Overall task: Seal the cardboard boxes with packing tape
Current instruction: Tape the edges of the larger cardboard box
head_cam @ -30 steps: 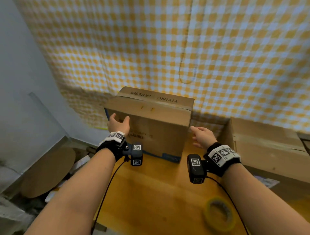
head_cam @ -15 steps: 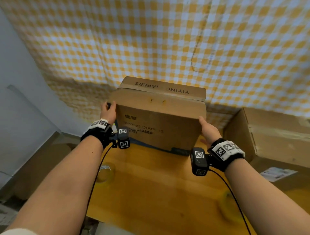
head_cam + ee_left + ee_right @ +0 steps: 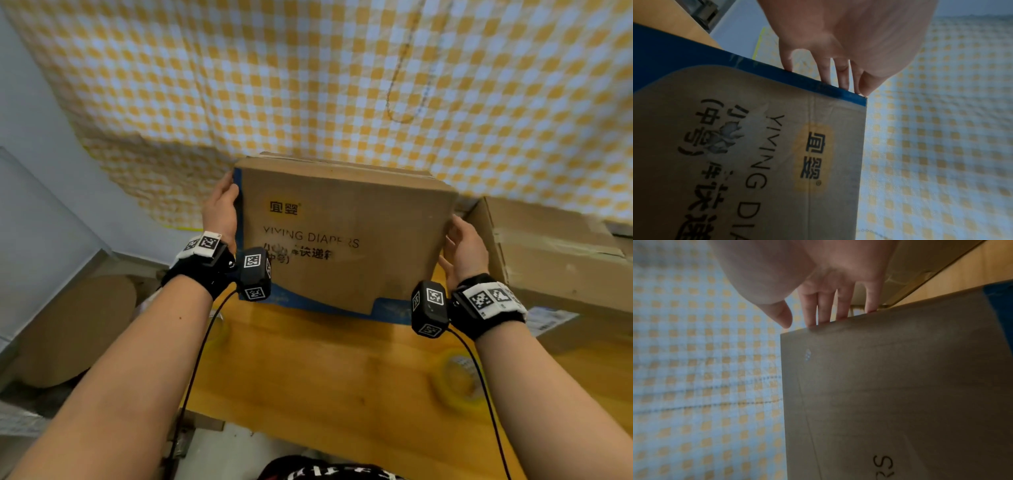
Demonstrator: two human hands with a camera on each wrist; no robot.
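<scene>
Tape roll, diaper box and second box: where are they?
Tape roll (image 3: 460,378): head view, on its ring.
Diaper box (image 3: 342,240): head view, on its printed face.
Second box (image 3: 555,260): head view, on its near side.

Fingertips (image 3: 826,76) of both hands hidden behind box (image 3: 342,240)

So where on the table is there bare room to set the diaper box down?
Bare wood lies on the table in front of the diaper box, between the forearms. At the right it is crowded: the tape roll lies near the right forearm, and the second box stands beside the right hand. The left hand is near the table's edge.
</scene>
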